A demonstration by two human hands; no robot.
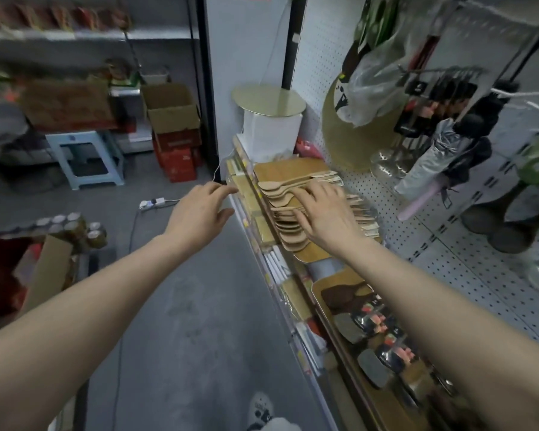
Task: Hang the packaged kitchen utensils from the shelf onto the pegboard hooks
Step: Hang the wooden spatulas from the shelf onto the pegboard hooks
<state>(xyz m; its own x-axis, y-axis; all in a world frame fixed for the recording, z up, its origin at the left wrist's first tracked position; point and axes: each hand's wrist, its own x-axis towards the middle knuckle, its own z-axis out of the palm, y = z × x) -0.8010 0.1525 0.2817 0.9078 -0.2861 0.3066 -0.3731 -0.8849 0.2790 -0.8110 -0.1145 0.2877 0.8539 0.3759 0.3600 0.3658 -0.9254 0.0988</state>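
Note:
A fanned pile of packaged wooden spoons (285,197) lies on the shelf (263,231) below the white pegboard (411,231). My right hand (327,213) lies on top of the pile with its fingers spread over the spoon packs. My left hand (199,209) hovers just left of the shelf's front edge, fingers relaxed and reaching toward it, holding nothing. Pegboard hooks (442,73) at the upper right carry hanging black-handled utensils (430,101). Darker packaged utensils (380,334) lie further along the shelf, near me.
A round bamboo tray (349,141) leans on the pegboard under a plastic bag (377,85). A folded umbrella (433,169) hangs at right. A gold disc on a white box (268,119) stands at the shelf's far end. Cardboard boxes (171,110), a stool (84,160) and a power strip (151,203) sit on the floor.

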